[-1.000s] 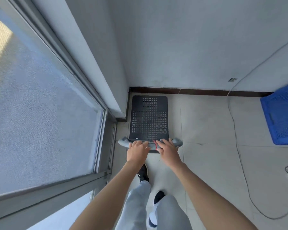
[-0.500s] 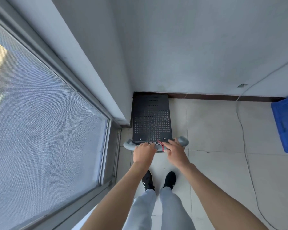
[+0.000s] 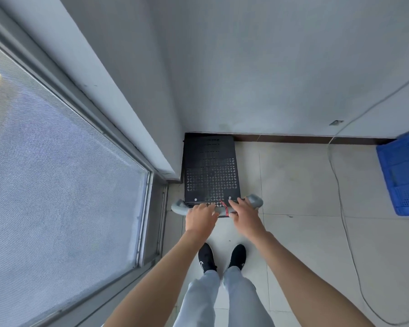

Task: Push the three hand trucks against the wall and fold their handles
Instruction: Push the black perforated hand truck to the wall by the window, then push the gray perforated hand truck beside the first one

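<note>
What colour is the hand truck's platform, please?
Black, perforated with small holes; the platform shows best in the head view.

Tiled floor [image 3: 300,185]: black hand truck [image 3: 210,171], blue crate [image 3: 401,175], cable [image 3: 340,192].

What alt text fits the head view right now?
Both hands, left hand and right hand, grip the grey handle of a black hand truck pushed into the corner against the wall.

One hand truck [image 3: 210,171], two hands, left [image 3: 200,217] and right [image 3: 244,214], two black shoes [image 3: 206,257], one blue crate [image 3: 403,175], one cable [image 3: 340,185], one window [image 3: 57,173]
</note>
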Demonstrator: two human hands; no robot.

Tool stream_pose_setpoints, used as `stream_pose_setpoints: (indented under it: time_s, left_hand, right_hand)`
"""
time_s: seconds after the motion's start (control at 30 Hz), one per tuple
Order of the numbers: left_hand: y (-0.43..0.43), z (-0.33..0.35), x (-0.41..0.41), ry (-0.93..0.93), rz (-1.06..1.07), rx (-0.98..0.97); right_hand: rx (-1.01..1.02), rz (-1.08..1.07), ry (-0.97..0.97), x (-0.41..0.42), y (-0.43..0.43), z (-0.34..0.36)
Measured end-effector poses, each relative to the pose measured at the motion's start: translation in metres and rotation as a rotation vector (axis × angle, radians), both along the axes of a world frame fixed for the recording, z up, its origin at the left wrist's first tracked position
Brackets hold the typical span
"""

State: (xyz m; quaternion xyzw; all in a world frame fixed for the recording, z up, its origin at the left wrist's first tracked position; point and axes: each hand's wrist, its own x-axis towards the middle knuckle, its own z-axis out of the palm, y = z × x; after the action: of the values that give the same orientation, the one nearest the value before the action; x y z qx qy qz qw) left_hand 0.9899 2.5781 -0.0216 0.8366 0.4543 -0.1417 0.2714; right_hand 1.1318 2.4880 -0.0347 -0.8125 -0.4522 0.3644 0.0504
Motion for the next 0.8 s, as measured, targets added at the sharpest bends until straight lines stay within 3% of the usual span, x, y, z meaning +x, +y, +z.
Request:
stream_pose_setpoints:
  time_s: [0.23, 0.47, 0.63, 0.8]
  left_hand:
    - [-0.024, 0.015, -0.001, -0.008, -0.130, 0.055]
    - [-0.071, 0.059, 0.056, -0.085, -0.354, 0.028]
    - [-0.165, 0.083, 0.112, -0.081, -0.661, 0.131]
    - [-0.326, 0.104, 0.130, -0.106, -0.897, 0.093]
  right_hand:
    - [0.083, -0.129, -0.046, -0.001, -0.035, 0.020]
    - [0.130, -0.337, -0.115, 0.023, -0.105, 0.063]
    - [0.140, -0.611, -0.118, 0.039, -0.225, 0.091]
    - [0.051, -0.870, -0.172, 0.008, -0.410, 0.117]
